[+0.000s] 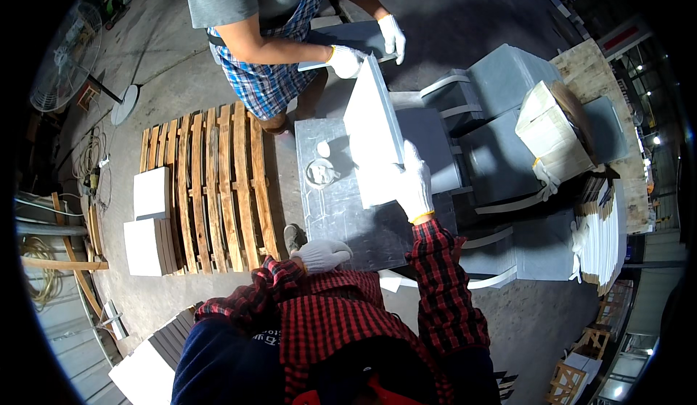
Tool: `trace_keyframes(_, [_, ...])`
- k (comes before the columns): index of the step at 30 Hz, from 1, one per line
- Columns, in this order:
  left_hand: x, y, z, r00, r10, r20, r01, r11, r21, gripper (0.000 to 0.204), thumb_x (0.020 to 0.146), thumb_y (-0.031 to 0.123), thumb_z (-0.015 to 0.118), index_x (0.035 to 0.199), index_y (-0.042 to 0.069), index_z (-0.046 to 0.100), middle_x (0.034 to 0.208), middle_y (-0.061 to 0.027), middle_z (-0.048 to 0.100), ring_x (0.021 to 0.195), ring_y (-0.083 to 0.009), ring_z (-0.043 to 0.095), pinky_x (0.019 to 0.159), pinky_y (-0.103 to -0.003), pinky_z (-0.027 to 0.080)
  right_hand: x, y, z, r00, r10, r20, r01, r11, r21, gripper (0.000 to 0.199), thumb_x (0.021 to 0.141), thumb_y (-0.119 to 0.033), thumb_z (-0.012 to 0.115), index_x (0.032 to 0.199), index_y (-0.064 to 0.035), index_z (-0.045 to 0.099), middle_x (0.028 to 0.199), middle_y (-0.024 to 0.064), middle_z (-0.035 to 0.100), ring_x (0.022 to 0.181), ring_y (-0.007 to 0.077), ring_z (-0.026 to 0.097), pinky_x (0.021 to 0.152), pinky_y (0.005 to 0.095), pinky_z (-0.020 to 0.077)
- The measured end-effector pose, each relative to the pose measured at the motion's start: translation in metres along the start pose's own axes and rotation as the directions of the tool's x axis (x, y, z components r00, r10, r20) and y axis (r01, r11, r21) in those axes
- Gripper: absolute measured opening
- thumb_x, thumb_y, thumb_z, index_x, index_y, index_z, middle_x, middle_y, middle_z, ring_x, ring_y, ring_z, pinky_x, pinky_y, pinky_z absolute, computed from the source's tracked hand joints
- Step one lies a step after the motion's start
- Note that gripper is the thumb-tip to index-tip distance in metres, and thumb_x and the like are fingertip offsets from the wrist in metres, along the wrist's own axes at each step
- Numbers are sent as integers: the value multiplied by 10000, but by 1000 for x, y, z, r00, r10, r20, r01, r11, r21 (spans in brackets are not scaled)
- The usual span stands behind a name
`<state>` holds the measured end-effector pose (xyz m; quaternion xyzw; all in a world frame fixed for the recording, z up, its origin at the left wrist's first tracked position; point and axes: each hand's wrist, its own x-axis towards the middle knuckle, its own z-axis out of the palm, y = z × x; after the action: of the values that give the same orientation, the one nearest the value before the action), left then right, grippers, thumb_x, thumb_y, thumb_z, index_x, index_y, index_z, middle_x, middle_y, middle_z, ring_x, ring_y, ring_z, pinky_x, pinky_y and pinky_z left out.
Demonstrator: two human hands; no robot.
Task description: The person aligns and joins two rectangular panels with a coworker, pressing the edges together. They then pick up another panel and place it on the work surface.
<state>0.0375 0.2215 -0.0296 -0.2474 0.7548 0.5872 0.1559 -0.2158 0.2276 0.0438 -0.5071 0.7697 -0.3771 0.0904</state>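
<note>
Head view, looking down: the person's right hand (415, 187), in a white glove, grips the near edge of a pale grey slab (374, 125), fingers wrapped over its lower corner. The slab stands tilted on edge above a grey metal table (334, 216). At the slab's far end a co-worker's gloved hand (345, 62) holds its upper corner, so the slab is carried between two people. The co-worker's other gloved hand (393, 36) rests on a dark flat slab (352, 36) just beyond.

The person's left hand (321, 254), also in a white glove, is loosely curled and holds nothing; it lies at the table's near edge, well apart from the slab.

On the table, just left of the slab, sit a round clear dish (320, 172) and a small white lump (324, 148).

To the right of the table, grey slabs strapped with white bands (501, 125) are stacked close together, with a wrapped pale bundle (553, 131) lying on top. Further right stands a row of white tiles on edge (602, 234).

To the left, a wooden pallet (210, 187) lies on the concrete floor (156, 49), carrying two low stacks of white tiles (150, 223). A standing fan (67, 56) is at the far left.
</note>
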Motion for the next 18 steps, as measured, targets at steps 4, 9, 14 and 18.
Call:
trace_keyframes(4, [3, -6, 2, 1000, 29, -6, -29, 1000, 8, 478, 999, 418, 464, 1260, 67, 657, 978, -104, 721, 825, -199, 677, 797, -309, 530, 0, 1, -1, 1000, -22, -2, 22, 999, -24, 655, 834, -357, 742, 1301, 38, 508, 916, 255, 704, 823, 421, 703, 709, 475, 566])
trace_keyframes(9, [2, -3, 1, 1000, 10, -10, -10, 1000, 11, 483, 998, 413, 466, 1248, 50, 663, 973, -113, 726, 822, -203, 681, 802, -313, 532, -1, 4, 0, 999, -34, -3, 34, 999, -34, 657, 841, -350, 733, 1314, 40, 498, 911, 253, 704, 819, 419, 703, 708, 476, 565])
trace_keyframes(14, [1, -2, 1, 1000, 21, -20, -21, 1000, 10, 487, 997, 408, 467, 1239, 36, 667, 970, -119, 729, 816, -210, 683, 805, -321, 532, 0, 5, 0, 999, 9, 33, -9, 1000, 4, 652, 845, -340, 726, 1316, 46, 494, 901, 250, 704, 818, 409, 706, 709, 471, 567])
trace_keyframes(18, [2, -1, 1, 1000, -10, -3, 10, 999, 31, 464, 987, 396, 450, 1206, 54, 676, 1090, -135, 708, 966, -278, 668, 912, -357, 503, 0, 5, 1, 1000, -2, 22, 2, 1000, -8, 640, 850, -336, 722, 1309, 48, 496, 908, 247, 706, 818, 406, 707, 712, 467, 568])
